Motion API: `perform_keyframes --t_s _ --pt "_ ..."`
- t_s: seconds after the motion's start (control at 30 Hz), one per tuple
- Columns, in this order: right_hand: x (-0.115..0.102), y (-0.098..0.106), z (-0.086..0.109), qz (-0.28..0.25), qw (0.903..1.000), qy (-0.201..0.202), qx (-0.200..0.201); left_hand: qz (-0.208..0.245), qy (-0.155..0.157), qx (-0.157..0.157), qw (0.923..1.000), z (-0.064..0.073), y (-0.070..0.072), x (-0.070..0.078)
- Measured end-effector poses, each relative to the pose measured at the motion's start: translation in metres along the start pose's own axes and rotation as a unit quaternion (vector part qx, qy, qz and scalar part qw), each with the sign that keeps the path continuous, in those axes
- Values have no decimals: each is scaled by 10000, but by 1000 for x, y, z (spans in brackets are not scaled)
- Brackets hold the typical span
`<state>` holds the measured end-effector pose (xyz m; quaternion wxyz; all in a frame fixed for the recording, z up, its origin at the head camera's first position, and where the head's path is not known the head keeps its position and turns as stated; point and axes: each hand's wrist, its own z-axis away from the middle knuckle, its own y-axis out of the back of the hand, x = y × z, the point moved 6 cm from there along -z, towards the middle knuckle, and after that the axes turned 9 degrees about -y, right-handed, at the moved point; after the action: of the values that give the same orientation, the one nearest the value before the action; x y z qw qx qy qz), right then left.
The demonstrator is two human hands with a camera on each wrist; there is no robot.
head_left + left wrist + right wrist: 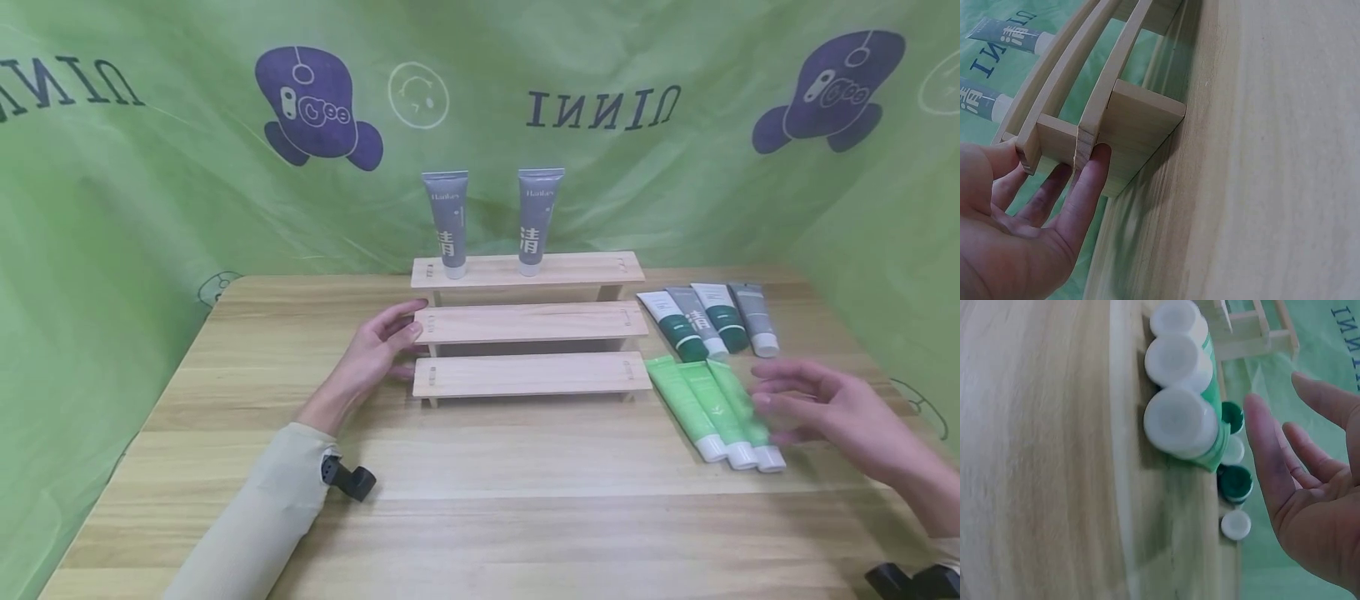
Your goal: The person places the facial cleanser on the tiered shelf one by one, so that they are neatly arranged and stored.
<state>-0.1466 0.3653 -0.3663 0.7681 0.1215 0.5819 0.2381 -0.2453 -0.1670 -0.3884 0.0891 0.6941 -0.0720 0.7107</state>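
A three-step wooden display stand [525,321] stands on the table. My left hand [378,346] holds its left end; in the left wrist view the thumb and fingers [1094,169] touch the ends of the steps. Two grey-blue squeeze tubes, a left one [447,225] and a right one [537,221], stand cap-down on the top step. My right hand [843,412] hovers beside three light green tubes [701,400] lying side by side, its fingers loosely extended and nothing in its grasp. White caps [1179,422] of these tubes show in the right wrist view.
Behind the green tubes lie several more tubes, white-and-green ones [722,312] and grey ones [753,317], right of the stand. The wooden table [480,517] ends at a green printed curtain [480,125] at the back and sides.
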Motion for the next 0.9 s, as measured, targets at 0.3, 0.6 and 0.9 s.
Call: perform_keyframes --t_s 0.3,0.6,0.9 --pt "18 6 -6 -89 9995 -290 -87 -16 22 -3 10000 0 0 0" --pt "31 7 -12 -316 9979 -476 -293 22 34 38 10000 -1 0 0" --pt "34 3 -21 131 9960 -805 -361 -29 10 -8 10000 0 0 0"
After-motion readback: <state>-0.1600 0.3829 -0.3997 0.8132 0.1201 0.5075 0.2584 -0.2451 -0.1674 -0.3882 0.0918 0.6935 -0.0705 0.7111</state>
